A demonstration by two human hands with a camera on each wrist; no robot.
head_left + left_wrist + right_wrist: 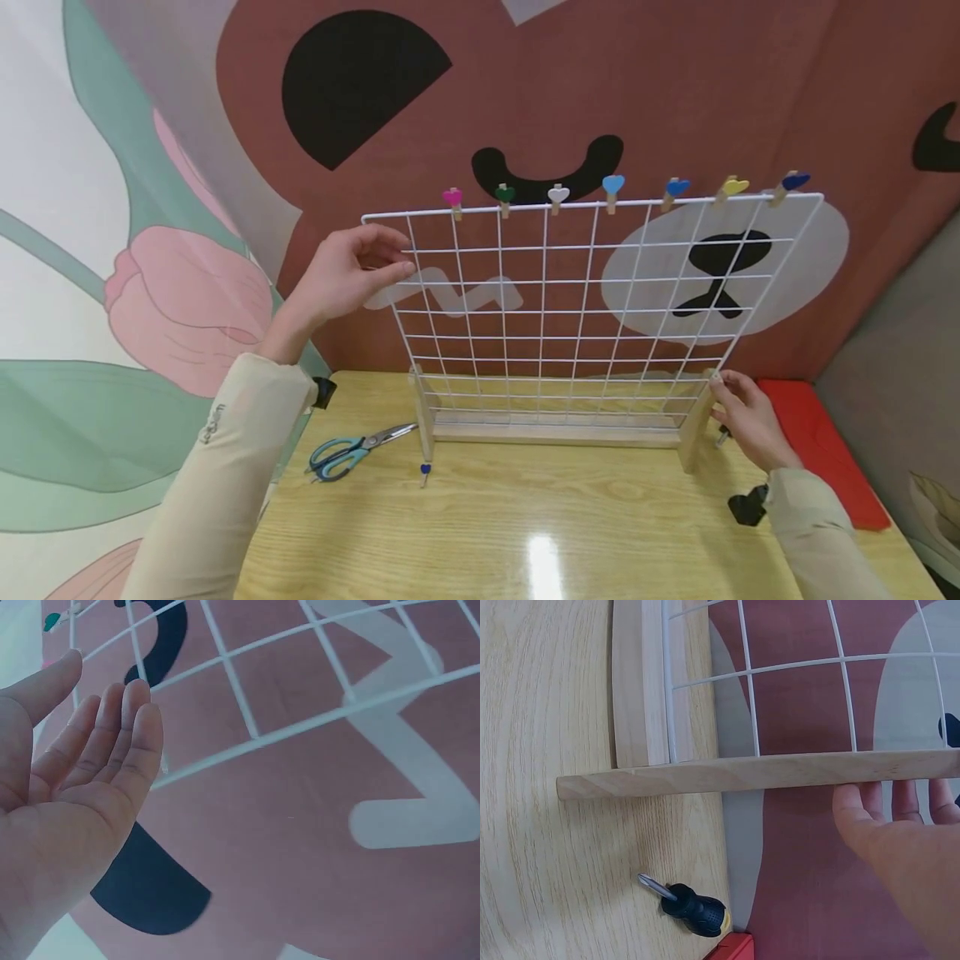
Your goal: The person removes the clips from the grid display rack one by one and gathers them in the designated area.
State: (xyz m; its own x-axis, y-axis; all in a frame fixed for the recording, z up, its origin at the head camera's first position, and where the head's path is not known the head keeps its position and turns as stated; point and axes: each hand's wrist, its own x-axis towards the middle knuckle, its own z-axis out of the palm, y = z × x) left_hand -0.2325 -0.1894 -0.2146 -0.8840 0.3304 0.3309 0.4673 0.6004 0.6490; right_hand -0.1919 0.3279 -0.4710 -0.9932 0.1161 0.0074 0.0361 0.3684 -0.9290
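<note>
A white wire grid (pixel 545 248) stands upright in a wooden stand (pixel 555 435). Along its top wire sit several small clothespins with hearts, among them a pink one (pixel 452 198), a light blue one (pixel 613 185) and a yellow one (pixel 735 187). My left hand (pixel 348 267) is at the grid's upper left corner, fingers extended and palm bare in the left wrist view. On the other side, my right hand (pixel 753 425) has its fingertips against the outer face of the right wooden post (pixel 742 772), with fingers fairly straight.
Scissors (pixel 352 452) with blue handles lie left of the stand, and a dark blue heart clothespin (pixel 425 472) lies in front of the left post. A short black screwdriver (pixel 697 911) rests right of the stand, near a red flat object (pixel 825 458). Behind hangs a printed cloth backdrop.
</note>
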